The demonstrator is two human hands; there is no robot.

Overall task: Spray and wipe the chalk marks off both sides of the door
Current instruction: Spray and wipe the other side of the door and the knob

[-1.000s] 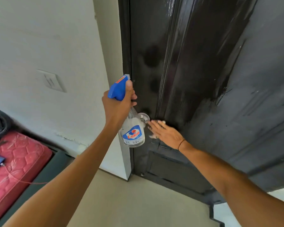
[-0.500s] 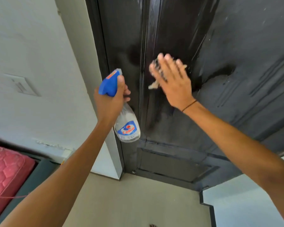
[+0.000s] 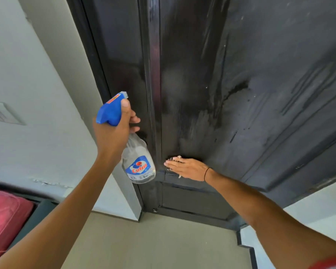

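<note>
Gripping spray bottle (image 3: 138, 162), left hand (image 3: 113, 133); right hand (image 3: 188, 167) flat, pressing cloth (image 3: 177, 158) on door (image 3: 260, 94).

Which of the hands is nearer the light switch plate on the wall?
Left. The left hand, gripping the spray bottle, is to the right of the switch plate. The right hand is farther right, pressed flat on the door.

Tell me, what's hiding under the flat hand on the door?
Under the right hand, bits of a whitish cloth peek out past the fingers, pressed against the black door. The rest of it is covered.
</note>
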